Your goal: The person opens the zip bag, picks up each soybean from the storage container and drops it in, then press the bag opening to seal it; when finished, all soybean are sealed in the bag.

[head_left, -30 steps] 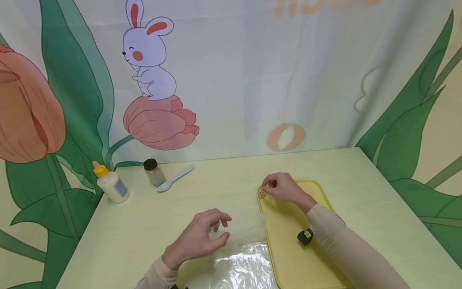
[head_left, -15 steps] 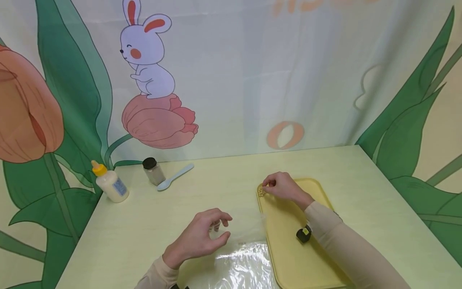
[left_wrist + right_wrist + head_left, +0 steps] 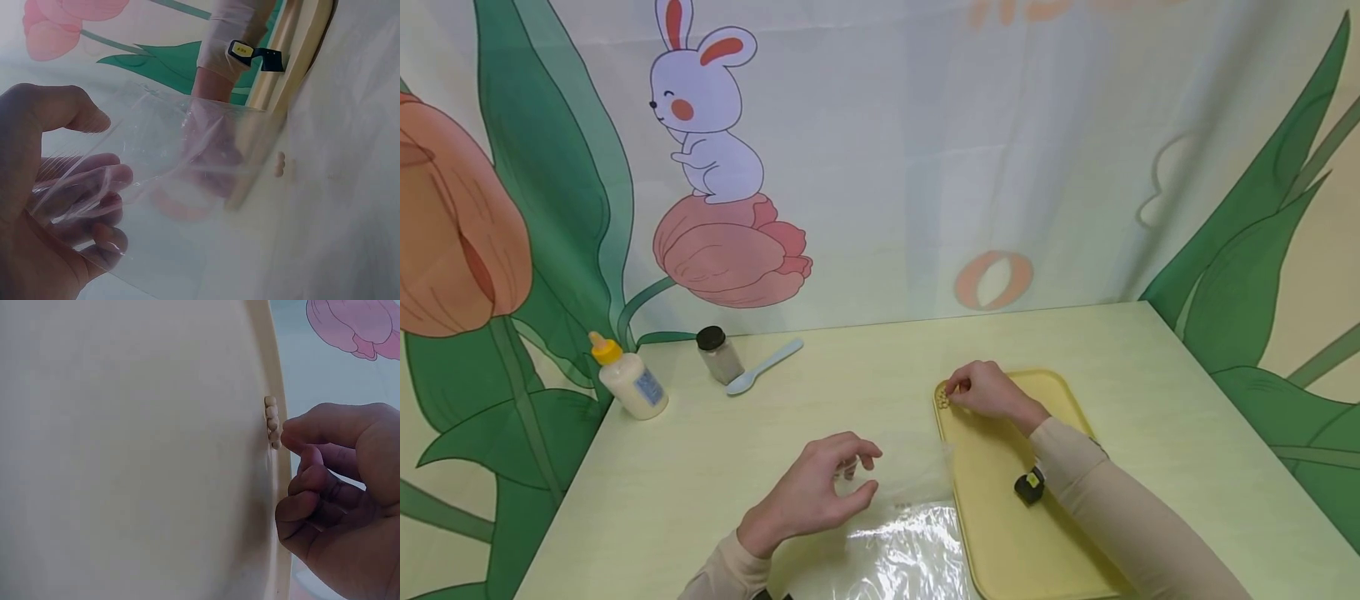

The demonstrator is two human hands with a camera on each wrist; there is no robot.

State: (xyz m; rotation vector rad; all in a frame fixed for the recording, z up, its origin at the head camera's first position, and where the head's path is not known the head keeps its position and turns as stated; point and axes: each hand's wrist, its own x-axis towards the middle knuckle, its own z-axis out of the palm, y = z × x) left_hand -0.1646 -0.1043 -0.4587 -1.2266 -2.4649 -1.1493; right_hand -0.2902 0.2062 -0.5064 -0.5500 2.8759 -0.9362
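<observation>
My left hand (image 3: 820, 487) holds up a clear plastic bag (image 3: 165, 144) by its mouth, thumb and curved fingers apart; film lies over the fingers. A few small beige lumps (image 3: 279, 164) show at the bag's lower end in the left wrist view. Reaching over the yellow tray (image 3: 1000, 500), my right hand (image 3: 992, 389) has thumb and forefinger pinched at a small group of round beige soybeans (image 3: 272, 419) in its far left corner. Its other fingers are curled; the pinched soybean is mostly hidden by the fingertips.
Another shiny clear bag (image 3: 910, 550) lies on the table left of the tray. Farther back stand a yellow-capped glue bottle (image 3: 634, 385) and a black-lidded jar (image 3: 720, 357), with a pale blue spoon (image 3: 766, 367) beside it. A black wrist camera (image 3: 1030, 487) hangs from the right wrist.
My right hand has shifted only slightly at the tray corner, its fingertips staying among the soybeans. The left hand and bag keep their place; the whole head view has tilted a little.
</observation>
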